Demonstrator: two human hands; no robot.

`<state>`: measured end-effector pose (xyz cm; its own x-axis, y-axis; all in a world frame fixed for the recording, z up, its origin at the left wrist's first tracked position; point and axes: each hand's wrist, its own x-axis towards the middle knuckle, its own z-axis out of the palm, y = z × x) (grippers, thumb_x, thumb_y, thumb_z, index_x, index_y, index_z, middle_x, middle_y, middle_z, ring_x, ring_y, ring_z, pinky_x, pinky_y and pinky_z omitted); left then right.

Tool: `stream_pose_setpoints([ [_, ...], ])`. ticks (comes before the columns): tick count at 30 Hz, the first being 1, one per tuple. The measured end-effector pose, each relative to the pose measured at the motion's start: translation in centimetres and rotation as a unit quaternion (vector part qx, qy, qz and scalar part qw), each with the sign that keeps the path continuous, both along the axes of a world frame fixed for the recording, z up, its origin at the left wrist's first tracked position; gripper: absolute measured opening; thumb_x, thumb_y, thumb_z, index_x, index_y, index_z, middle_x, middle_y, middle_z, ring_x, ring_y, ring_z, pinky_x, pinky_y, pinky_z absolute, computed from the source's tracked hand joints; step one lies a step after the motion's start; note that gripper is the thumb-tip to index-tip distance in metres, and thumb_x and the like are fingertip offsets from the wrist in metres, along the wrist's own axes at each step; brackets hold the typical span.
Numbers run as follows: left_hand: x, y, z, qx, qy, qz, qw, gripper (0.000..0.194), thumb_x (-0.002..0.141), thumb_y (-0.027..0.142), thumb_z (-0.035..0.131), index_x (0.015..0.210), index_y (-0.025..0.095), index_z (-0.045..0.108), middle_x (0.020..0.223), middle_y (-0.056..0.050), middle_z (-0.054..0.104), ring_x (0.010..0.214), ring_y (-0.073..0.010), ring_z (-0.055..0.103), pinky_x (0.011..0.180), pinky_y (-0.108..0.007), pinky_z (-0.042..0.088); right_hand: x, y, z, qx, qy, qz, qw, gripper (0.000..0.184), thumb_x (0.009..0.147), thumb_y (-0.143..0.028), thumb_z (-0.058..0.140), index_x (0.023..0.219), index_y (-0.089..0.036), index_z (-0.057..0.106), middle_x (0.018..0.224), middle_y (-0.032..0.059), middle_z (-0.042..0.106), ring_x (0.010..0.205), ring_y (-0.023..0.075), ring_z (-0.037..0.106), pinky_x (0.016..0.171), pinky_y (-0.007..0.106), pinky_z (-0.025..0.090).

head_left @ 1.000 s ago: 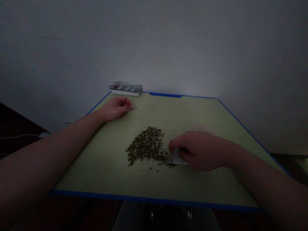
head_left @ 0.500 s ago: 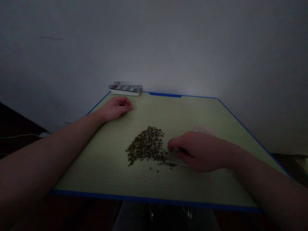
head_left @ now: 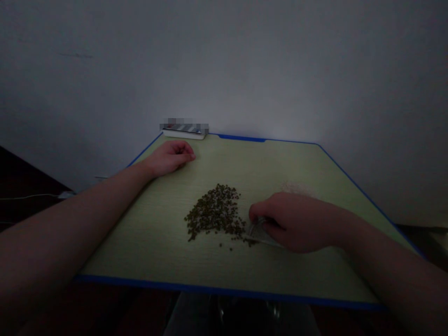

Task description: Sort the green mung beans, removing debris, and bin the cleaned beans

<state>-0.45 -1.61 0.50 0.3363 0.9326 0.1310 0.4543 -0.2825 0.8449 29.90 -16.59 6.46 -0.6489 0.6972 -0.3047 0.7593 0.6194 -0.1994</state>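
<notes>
My left hand (head_left: 171, 157) rests on the far left of the table, its fingers loosely curled in towards the thumb and nothing visible in them. On the right, my right hand (head_left: 294, 221) pinches a clear plastic protractor-like piece (head_left: 257, 232), with a straight lower edge and a curved side. Part of this piece is hidden under the fingers. Its left end meets the right edge of a pile of small greenish-brown beans (head_left: 215, 210). Behind my right hand lies a patch of pale grains (head_left: 297, 188), partly covered by the hand.
The pale green table (head_left: 147, 252) has a blue rim and stands against a grey wall (head_left: 245, 70). A white flat box (head_left: 184, 134), its top blurred out, sits at the back left corner. A few loose beans (head_left: 226, 247) lie in front of the pile.
My right hand has drawn slightly right and towards me with the clear piece, leaving a little more space beside the pile. My left hand stays put.
</notes>
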Motion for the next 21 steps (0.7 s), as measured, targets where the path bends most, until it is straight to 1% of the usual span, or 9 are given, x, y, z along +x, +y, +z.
stream_pose_setpoints([
  [5, 0.07, -0.06, 0.13, 0.005, 0.004, 0.001, 1.000, 0.013, 0.071, 0.028, 0.066, 0.074, 0.017, 0.059, 0.049, 0.006, 0.045, 0.043, -0.0078, 0.038, 0.043, -0.021, 0.028, -0.02, -0.09, 0.06, -0.007, 0.003, 0.004, 1.000, 0.025, 0.082, -0.016, 0.052, 0.097, -0.023, 0.071, 0.081, 0.0040, 0.071, 0.069, 0.0188, 0.061, 0.058, 0.029, 0.031],
  [11, 0.07, -0.04, 0.05, -0.004, 0.000, 0.009, 1.000, 0.012, 0.071, 0.027, 0.066, 0.074, 0.017, 0.059, 0.050, 0.005, 0.045, 0.043, -0.0083, 0.038, 0.043, -0.022, 0.027, -0.39, -0.17, 0.06, 0.000, 0.005, 0.006, 1.000, 0.017, 0.082, -0.016, 0.052, 0.087, -0.022, 0.067, 0.071, 0.0029, 0.066, 0.060, 0.0161, 0.055, 0.053, 0.029, 0.026],
  [14, 0.00, 0.11, -0.10, -0.009, -0.007, 0.007, 1.000, 0.011, 0.072, 0.027, 0.066, 0.073, 0.018, 0.059, 0.049, 0.005, 0.045, 0.042, -0.0082, 0.037, 0.041, -0.022, 0.026, -0.45, -0.26, 0.08, 0.003, 0.004, 0.001, 1.000, 0.016, 0.081, -0.015, 0.052, 0.086, -0.022, 0.066, 0.070, 0.0025, 0.065, 0.059, 0.0152, 0.053, 0.053, 0.028, 0.025],
  [17, 0.00, 0.15, -0.13, -0.009, -0.008, 0.002, 1.000, 0.011, 0.071, 0.026, 0.066, 0.073, 0.018, 0.059, 0.047, 0.005, 0.045, 0.042, -0.0081, 0.037, 0.041, -0.022, 0.026, -0.47, -0.28, 0.14, 0.003, 0.007, 0.004, 1.000, 0.018, 0.080, -0.014, 0.052, 0.087, -0.021, 0.067, 0.072, 0.0030, 0.067, 0.061, 0.0158, 0.054, 0.054, 0.028, 0.027],
  [21, 0.11, 0.00, -0.01, -0.010, -0.011, 0.008, 1.000, 0.011, 0.072, 0.026, 0.066, 0.073, 0.017, 0.059, 0.048, 0.005, 0.044, 0.041, -0.0079, 0.036, 0.041, -0.022, 0.025, -0.43, -0.25, 0.22, -0.013, 0.008, 0.008, 1.000, 0.020, 0.079, -0.014, 0.052, 0.089, -0.022, 0.068, 0.075, 0.0032, 0.068, 0.062, 0.0160, 0.056, 0.055, 0.027, 0.028],
])
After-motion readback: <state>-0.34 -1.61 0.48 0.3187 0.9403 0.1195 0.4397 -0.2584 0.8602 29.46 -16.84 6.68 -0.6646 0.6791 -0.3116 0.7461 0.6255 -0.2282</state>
